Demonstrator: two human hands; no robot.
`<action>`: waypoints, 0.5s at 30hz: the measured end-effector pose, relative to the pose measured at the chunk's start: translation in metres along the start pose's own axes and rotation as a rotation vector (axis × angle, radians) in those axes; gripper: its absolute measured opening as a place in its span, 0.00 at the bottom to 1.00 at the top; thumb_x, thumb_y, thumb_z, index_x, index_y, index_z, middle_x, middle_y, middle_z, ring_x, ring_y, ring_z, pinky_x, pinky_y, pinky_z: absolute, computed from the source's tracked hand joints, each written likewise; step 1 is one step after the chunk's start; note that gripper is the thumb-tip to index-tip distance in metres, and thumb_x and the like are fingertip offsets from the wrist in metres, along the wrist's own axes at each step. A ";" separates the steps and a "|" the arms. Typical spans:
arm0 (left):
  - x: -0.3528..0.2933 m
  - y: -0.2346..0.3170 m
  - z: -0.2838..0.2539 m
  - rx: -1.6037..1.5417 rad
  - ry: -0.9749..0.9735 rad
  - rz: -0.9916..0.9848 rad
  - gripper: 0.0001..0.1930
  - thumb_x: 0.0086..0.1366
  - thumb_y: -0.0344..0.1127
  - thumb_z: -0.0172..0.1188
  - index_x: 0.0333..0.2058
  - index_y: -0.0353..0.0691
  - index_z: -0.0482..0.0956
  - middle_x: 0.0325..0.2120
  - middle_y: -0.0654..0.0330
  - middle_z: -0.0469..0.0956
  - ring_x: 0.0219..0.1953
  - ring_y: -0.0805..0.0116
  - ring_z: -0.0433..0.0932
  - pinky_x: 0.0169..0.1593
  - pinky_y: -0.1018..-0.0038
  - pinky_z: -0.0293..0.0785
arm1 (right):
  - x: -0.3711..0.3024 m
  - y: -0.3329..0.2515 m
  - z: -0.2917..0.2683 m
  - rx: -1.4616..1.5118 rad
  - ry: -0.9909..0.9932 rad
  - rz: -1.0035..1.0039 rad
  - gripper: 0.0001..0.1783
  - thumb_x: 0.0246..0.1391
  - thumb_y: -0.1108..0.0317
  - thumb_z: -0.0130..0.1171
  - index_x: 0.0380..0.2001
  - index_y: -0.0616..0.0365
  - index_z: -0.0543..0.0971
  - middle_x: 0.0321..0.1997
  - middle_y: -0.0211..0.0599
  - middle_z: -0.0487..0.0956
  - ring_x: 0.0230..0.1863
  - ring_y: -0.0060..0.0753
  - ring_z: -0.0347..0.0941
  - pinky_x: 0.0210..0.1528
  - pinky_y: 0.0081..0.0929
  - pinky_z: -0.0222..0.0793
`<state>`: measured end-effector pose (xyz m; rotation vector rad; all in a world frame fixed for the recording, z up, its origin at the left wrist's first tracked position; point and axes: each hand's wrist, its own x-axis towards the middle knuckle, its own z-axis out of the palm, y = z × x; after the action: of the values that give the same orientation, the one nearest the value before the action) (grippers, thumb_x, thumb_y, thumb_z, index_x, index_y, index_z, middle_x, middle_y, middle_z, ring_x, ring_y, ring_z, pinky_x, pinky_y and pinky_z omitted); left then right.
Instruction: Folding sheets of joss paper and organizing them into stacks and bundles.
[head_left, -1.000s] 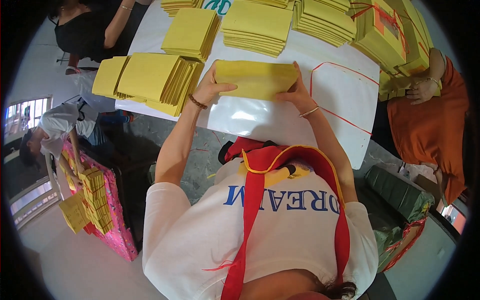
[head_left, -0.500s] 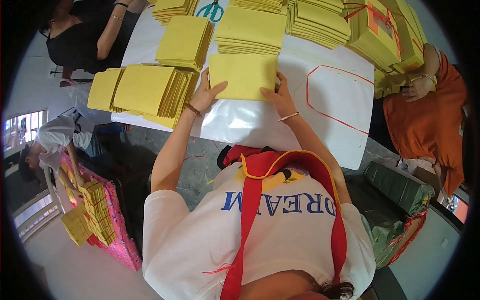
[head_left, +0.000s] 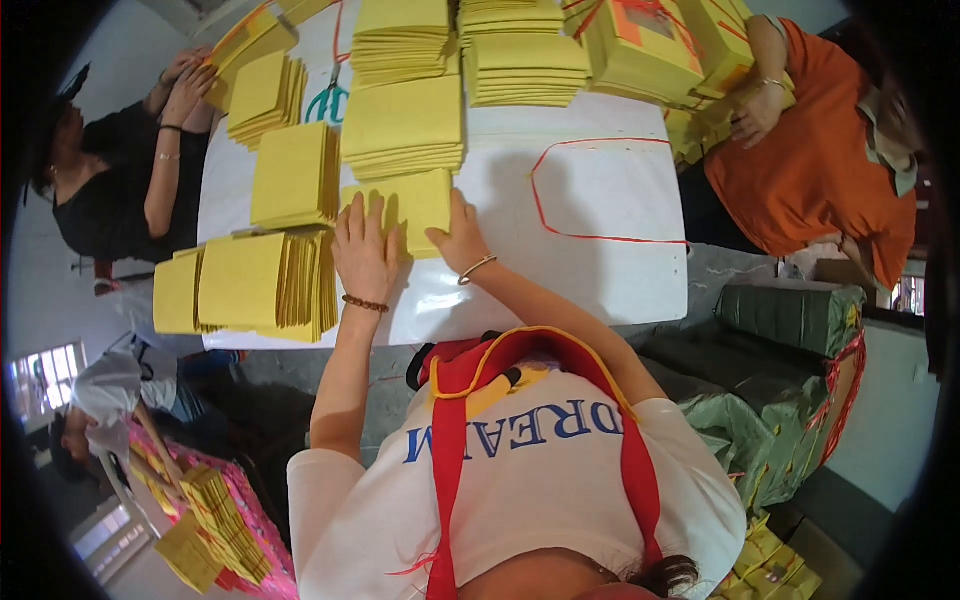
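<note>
In front of me a low stack of yellow paper (head_left: 425, 208) lies on the white table. Flat across its left part rests my left hand (head_left: 364, 248), its fingers stretched out and pointing away from me. My right hand (head_left: 463, 238) grips the right edge, thumb on top and fingers along the side. Just beyond it stands a taller yellow paper stack (head_left: 402, 125). To the left of my left hand, another yellow stack (head_left: 292, 175) lies flat, and nearer me a row of yellow sheets (head_left: 240, 283) leans over sideways.
A red string (head_left: 538, 195) lies looped on the white table (head_left: 600, 270) at right. Teal-handled scissors (head_left: 327, 104) sit between stacks. Tied yellow bundles (head_left: 640, 50) stand far right, beside a person in orange (head_left: 810, 140). Another person in black (head_left: 120, 185) handles yellow paper at left.
My view has shifted, so the table appears further left. My left hand has gone from gripping the stack's left edge to lying flat on top; the right hand still grips its right edge.
</note>
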<state>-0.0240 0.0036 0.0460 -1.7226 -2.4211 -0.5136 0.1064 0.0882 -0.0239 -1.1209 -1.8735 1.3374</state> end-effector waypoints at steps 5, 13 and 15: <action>-0.006 -0.007 0.042 -0.045 0.049 0.160 0.20 0.62 0.39 0.49 0.53 0.43 0.67 0.56 0.52 0.62 0.57 0.50 0.58 0.57 0.57 0.52 | -0.002 -0.013 0.005 -0.222 0.026 0.061 0.43 0.40 0.66 0.60 0.59 0.63 0.52 0.51 0.56 0.63 0.51 0.57 0.58 0.55 0.42 0.57; 0.000 -0.013 0.049 0.004 -0.042 0.171 0.19 0.63 0.41 0.47 0.52 0.43 0.67 0.56 0.53 0.62 0.58 0.53 0.57 0.57 0.58 0.51 | -0.019 0.006 -0.073 -0.517 0.391 -0.022 0.34 0.39 0.59 0.61 0.54 0.49 0.67 0.58 0.41 0.61 0.56 0.49 0.57 0.51 0.51 0.58; 0.008 -0.008 0.039 0.006 -0.059 0.191 0.19 0.63 0.40 0.48 0.51 0.43 0.68 0.55 0.53 0.62 0.57 0.52 0.58 0.56 0.58 0.53 | -0.031 0.018 -0.103 -0.671 0.461 0.034 0.31 0.40 0.60 0.60 0.53 0.47 0.69 0.59 0.38 0.62 0.55 0.46 0.58 0.53 0.47 0.56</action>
<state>-0.0307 0.0219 0.0100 -1.9665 -2.2604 -0.4370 0.2116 0.1112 -0.0062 -1.6188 -1.9777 0.3800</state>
